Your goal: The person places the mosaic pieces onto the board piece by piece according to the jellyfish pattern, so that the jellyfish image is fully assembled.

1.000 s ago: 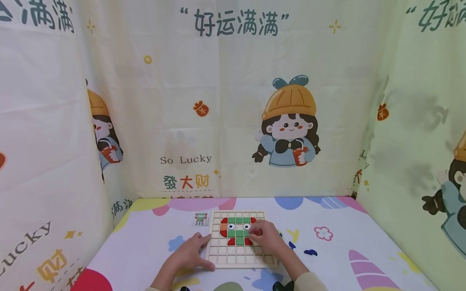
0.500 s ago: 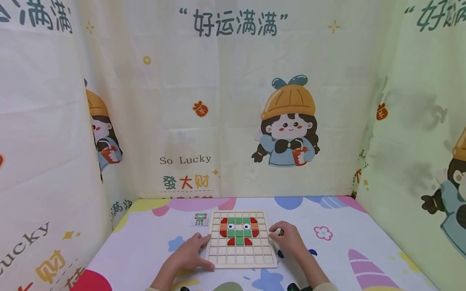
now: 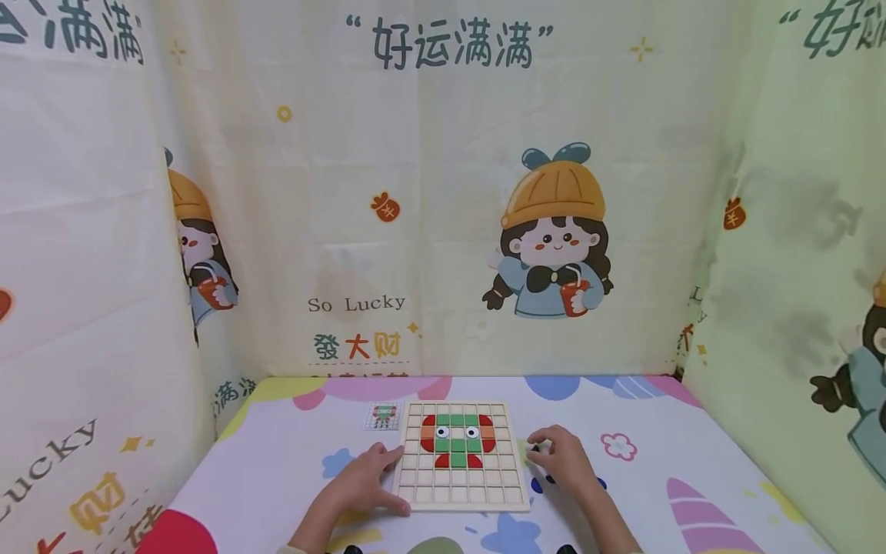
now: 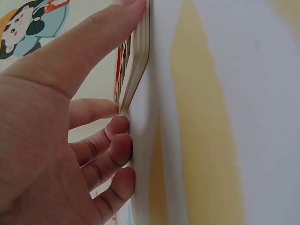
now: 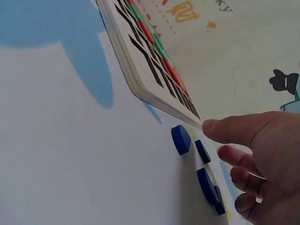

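A wooden grid board (image 3: 450,496) lies on the table with green, red and orange tiles (image 3: 457,445) and two eye tiles (image 3: 472,432) set as a face. My left hand (image 3: 363,477) rests at its left side, a straight thumb along the near-left corner and the index fingertip against the left edge. Just right of the board, my right hand (image 3: 567,462) hovers low with thumb extended and other fingers bent, over small dark blue pieces (image 5: 180,139). In the right wrist view several of these lie below its fingertips; no piece shows between them.
A small picture card (image 3: 383,416) with a similar figure on a grid lies by the board's far-left corner. The patterned tabletop (image 3: 644,492) is bounded by printed cloth walls (image 3: 450,269) at the back and both sides.
My right hand has moved right, off the board to the blue pieces. A red tile now sits at the face's right edge. My left hand has stayed at the board's left side.
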`<action>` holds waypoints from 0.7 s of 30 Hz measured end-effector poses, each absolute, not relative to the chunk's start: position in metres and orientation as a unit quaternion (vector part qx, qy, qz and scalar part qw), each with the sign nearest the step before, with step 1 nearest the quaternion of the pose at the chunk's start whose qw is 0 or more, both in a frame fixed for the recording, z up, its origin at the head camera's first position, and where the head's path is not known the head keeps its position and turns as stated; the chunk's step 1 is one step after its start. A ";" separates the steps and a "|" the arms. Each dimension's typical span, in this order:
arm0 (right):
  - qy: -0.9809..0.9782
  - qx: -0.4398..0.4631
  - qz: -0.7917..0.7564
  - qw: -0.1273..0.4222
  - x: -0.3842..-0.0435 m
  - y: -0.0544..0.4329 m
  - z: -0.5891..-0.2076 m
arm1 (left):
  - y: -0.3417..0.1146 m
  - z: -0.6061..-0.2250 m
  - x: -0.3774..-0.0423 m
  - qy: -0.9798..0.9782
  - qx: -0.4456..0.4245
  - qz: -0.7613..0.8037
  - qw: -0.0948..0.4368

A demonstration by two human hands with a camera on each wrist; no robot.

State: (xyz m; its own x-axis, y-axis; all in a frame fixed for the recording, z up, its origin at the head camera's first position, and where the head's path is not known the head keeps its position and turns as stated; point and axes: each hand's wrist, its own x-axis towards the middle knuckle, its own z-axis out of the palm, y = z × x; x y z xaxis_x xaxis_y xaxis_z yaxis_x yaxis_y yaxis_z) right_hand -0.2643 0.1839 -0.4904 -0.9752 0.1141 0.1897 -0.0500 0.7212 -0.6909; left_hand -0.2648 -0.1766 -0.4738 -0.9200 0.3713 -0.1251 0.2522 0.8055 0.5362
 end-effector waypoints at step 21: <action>-0.929 0.002 0.351 0.117 -0.263 0.179 -0.497 | -0.174 -0.472 -0.263 0.944 0.163 0.263 0.117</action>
